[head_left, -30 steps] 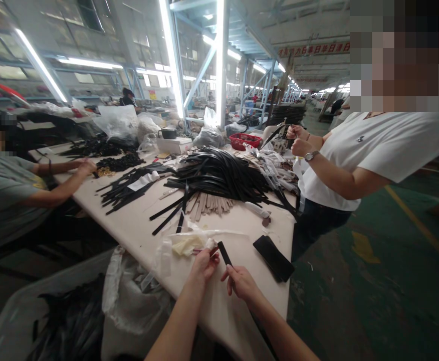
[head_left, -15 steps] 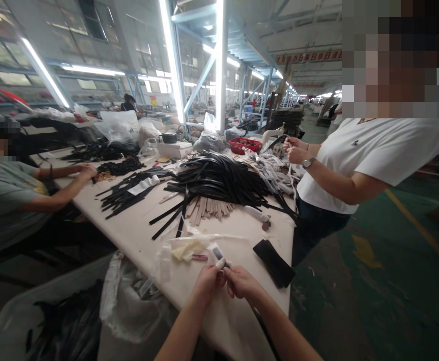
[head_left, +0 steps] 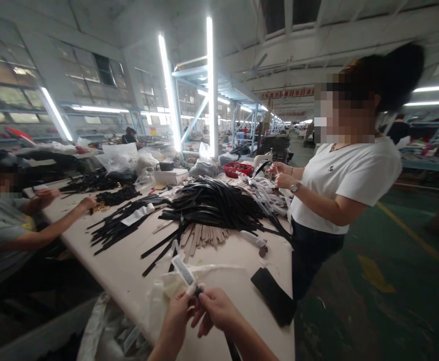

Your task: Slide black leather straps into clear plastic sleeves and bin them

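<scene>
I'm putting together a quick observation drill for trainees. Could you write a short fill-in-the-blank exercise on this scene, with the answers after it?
1. The left hand and right hand meet at a small pale sleeve; the hand nearer the flat black pieces is the ____ one.
2. Beyond the big pile of black straps, the basket is ____ in color.
3. The co-worker in the white shirt wears a round-faced ____ on one wrist.

Missing words: right; red; watch.

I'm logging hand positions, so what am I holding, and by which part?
Your left hand and right hand pinch a narrow pale-edged strip at its near end; the exact grip is partly hidden.
</scene>
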{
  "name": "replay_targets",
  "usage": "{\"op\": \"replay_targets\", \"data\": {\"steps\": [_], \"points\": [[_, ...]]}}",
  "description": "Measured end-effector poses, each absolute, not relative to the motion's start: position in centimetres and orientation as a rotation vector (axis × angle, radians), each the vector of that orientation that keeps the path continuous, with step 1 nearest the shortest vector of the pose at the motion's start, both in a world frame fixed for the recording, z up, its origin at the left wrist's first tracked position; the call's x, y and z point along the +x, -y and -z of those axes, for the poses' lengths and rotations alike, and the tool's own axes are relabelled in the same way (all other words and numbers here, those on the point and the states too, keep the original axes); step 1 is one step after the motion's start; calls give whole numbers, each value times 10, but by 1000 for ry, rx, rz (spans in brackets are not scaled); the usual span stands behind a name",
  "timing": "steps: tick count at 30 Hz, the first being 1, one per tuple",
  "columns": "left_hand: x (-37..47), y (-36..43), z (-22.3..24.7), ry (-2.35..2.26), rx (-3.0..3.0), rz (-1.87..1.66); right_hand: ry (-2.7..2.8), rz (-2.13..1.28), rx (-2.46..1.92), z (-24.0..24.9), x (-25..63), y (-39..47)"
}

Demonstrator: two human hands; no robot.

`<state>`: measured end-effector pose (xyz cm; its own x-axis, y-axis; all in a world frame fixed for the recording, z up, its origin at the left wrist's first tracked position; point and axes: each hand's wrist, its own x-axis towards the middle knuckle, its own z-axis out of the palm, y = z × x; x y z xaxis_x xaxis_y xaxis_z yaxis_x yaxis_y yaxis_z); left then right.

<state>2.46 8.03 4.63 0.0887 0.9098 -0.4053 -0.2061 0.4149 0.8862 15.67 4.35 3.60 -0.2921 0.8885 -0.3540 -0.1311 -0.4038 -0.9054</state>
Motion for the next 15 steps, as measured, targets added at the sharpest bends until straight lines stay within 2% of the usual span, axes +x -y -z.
{"op": "replay_targets", "data": {"steps": [7,12,15], "points": [[1,-88,-46,-1291,698,-1084,1067,-1820,-1266,-11,171,-21],[38,-65,-22,-1219,714,-1035,1229,-1614,-1363,-10,167,-39],[49,-56,-10,-1157,699,-987,1178,-1622,-1350,-18,171,-45]]}}
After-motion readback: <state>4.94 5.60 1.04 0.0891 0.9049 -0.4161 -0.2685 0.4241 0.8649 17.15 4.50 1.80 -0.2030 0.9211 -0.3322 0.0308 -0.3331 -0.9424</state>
